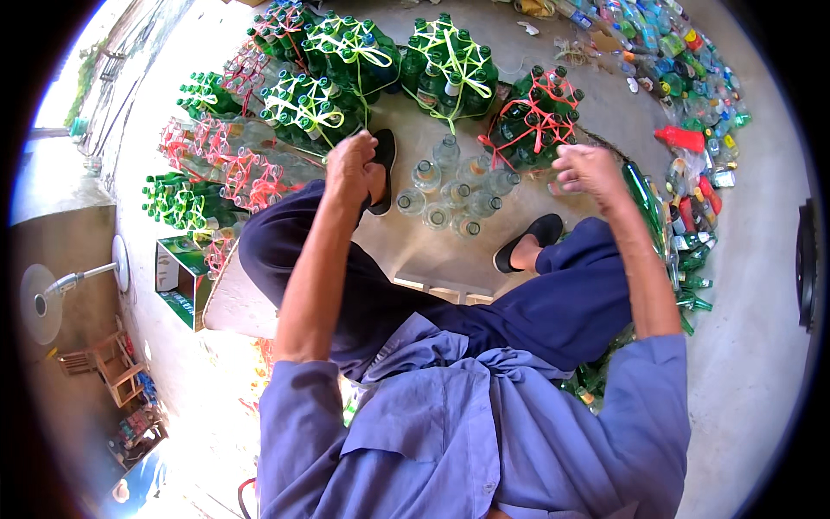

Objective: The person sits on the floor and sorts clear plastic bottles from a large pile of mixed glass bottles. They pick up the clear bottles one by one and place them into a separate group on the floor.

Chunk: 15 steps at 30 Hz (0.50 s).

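My left hand (pixel 350 163) is curled above my left shoe, close to a yellow-green strap end; whether its fingers hold anything is unclear. Off to the other side, my right hand (pixel 589 172) hovers with bent fingers beside a bundle of green bottles (pixel 537 120) tied with red strap. Its grip is blurred, and nothing plainly shows in it. Between my feet stands a loose cluster of clear glass bottles (pixel 455 193), upright and uncapped. Behind them is a green bottle bundle (pixel 447 68) bound with yellow-green strap.
More tied bundles (pixel 311 107) crowd the left, some of clear bottles (pixel 220 152) with red strap. A pile of plastic bottles (pixel 674 71) spreads along the right, with loose green glass bottles (pixel 645 194) nearer me. A green carton (pixel 185 282) and a fan (pixel 42 303) stand left.
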{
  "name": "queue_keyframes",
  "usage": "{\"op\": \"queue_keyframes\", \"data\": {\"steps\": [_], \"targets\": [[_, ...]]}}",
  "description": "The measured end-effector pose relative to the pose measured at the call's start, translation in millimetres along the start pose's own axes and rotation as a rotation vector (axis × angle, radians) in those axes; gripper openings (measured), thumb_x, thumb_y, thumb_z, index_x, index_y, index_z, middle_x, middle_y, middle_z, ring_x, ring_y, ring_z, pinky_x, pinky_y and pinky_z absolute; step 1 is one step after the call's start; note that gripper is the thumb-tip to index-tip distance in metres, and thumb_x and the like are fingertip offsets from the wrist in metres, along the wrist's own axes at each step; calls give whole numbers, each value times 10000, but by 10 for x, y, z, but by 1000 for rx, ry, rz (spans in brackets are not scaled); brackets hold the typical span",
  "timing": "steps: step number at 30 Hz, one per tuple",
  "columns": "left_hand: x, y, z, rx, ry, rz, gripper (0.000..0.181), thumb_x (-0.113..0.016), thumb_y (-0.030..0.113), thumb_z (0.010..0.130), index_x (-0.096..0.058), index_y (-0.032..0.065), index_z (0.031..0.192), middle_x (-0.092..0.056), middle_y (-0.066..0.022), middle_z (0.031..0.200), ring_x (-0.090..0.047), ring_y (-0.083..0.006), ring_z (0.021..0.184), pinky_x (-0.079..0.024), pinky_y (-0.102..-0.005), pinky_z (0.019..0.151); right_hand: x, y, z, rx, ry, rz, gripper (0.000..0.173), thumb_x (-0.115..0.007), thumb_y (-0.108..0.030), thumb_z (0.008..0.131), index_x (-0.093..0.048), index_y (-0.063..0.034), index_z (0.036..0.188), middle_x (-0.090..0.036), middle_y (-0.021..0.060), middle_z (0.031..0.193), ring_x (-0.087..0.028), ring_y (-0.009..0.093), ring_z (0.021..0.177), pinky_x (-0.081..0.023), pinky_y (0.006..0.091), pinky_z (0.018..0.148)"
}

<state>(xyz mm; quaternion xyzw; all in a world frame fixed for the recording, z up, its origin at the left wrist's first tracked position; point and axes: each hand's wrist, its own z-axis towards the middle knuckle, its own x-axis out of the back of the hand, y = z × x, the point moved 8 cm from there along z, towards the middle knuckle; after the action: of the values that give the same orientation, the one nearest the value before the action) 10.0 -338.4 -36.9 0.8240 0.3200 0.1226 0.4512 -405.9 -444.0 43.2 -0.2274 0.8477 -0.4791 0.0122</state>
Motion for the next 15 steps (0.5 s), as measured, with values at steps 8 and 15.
{"op": "queue_keyframes", "data": {"steps": [8, 15], "targets": [[431, -1828, 418, 400, 171, -72, 263, -588, 448, 853, -617, 190, 901, -553, 34, 799, -479, -143, 725, -341, -428, 760, -791, 1150, 206, -133, 285, 195, 408, -597, -401, 894, -655, 1, 938, -647, 51, 826, -611, 116, 661, -482, 254, 514], [38, -2029, 118, 591, 74, -47, 702, -546, 495, 855, -400, 106, 1420, -424, -91, 1444, -365, -291, 1315, -176, -580, 1071, -1275, 2413, 88, -653, 269, 512, 661, -439, -562, 922, -524, 9, 1243, -575, 151, 1224, -565, 262, 1036, -499, 455, 815]]}}
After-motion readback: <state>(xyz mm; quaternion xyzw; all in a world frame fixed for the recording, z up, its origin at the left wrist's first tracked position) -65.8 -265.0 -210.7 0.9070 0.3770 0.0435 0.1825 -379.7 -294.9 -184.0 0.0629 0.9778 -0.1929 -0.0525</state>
